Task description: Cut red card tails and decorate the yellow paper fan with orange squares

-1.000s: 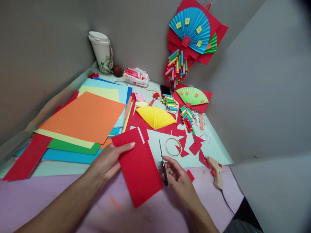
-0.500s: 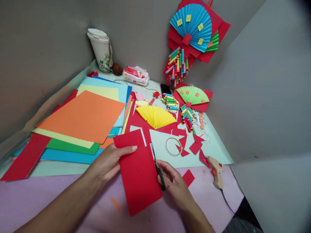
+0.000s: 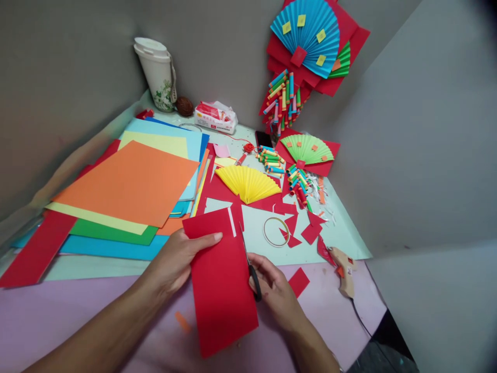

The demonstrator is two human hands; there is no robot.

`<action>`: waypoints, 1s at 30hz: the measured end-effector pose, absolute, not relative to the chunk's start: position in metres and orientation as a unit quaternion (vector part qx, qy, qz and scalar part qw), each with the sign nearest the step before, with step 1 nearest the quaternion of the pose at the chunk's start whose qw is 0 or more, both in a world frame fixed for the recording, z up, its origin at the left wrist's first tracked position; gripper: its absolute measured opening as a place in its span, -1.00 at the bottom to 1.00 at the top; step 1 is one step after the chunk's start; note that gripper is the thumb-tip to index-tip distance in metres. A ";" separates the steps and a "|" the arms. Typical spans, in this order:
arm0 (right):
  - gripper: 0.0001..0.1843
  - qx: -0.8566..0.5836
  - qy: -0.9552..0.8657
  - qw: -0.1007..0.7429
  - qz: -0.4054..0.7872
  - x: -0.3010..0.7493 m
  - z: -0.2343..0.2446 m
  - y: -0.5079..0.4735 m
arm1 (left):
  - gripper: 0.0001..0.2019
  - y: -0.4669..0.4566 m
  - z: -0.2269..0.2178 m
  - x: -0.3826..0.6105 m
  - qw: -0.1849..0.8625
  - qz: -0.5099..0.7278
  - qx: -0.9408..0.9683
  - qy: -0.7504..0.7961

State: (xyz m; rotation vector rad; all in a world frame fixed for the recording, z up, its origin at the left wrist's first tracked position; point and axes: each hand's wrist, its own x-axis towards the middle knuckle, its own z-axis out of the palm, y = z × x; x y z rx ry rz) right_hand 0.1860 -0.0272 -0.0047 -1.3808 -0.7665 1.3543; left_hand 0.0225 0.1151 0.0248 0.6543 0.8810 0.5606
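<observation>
My left hand [image 3: 182, 256] is closed on the left edge of a red sheet of paper [image 3: 223, 295], thumb on top. A narrow white strip shows near the sheet's upper right. In my right hand [image 3: 272, 285] is a pair of scissors [image 3: 253, 277] with black handles, the blades pointing up along the sheet's right edge. The blades look nearly closed. Beyond the sheet lies a yellow folded paper fan [image 3: 248, 185]. A ring-shaped roll [image 3: 276, 231] rests to the right of the blades, near red paper scraps [image 3: 311, 233].
Coloured paper sheets [image 3: 128, 186] are stacked on the left. At the right lies a glue gun [image 3: 344, 269] with its cord. A white cup [image 3: 155, 77], a tissue pack [image 3: 216, 117] and a phone [image 3: 264, 139] stand along the back. A blue fan decoration [image 3: 310, 39] is against the wall.
The red sheet has tilted slightly, its lower end shifting down and left. My right hand and the scissors have moved a little left and up. Both hands keep their hold.
</observation>
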 end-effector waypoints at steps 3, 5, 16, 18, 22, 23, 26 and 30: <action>-0.56 -0.546 -0.302 0.516 0.586 0.184 -0.004 -0.027 | -0.69 0.115 0.025 0.022 0.818 0.263 0.307 0.410; -0.54 -0.526 -0.293 0.526 0.601 0.183 -0.006 -0.026 | -0.68 0.115 0.025 0.022 0.819 0.265 0.301 0.411; -0.45 -0.511 -0.273 0.549 0.602 0.188 -0.012 -0.028 | -0.71 0.115 0.027 0.019 0.806 0.295 0.286 0.426; -0.49 -0.511 -0.277 0.557 0.594 0.190 -0.013 -0.029 | -0.69 0.116 0.029 0.019 0.801 0.300 0.292 0.427; -0.52 -0.517 -0.279 0.548 0.595 0.190 -0.012 -0.030 | -0.72 0.115 0.031 0.019 0.793 0.306 0.304 0.430; -0.53 -0.522 -0.275 0.546 0.595 0.189 -0.011 -0.029 | -0.73 0.115 0.031 0.019 0.793 0.307 0.305 0.429; -0.57 -0.534 -0.271 0.541 0.590 0.185 -0.008 -0.028 | -0.73 0.114 0.030 0.019 0.795 0.306 0.304 0.427; -0.61 -0.535 -0.276 0.546 0.583 0.183 -0.009 -0.027 | -0.71 0.113 0.030 0.020 0.793 0.306 0.303 0.431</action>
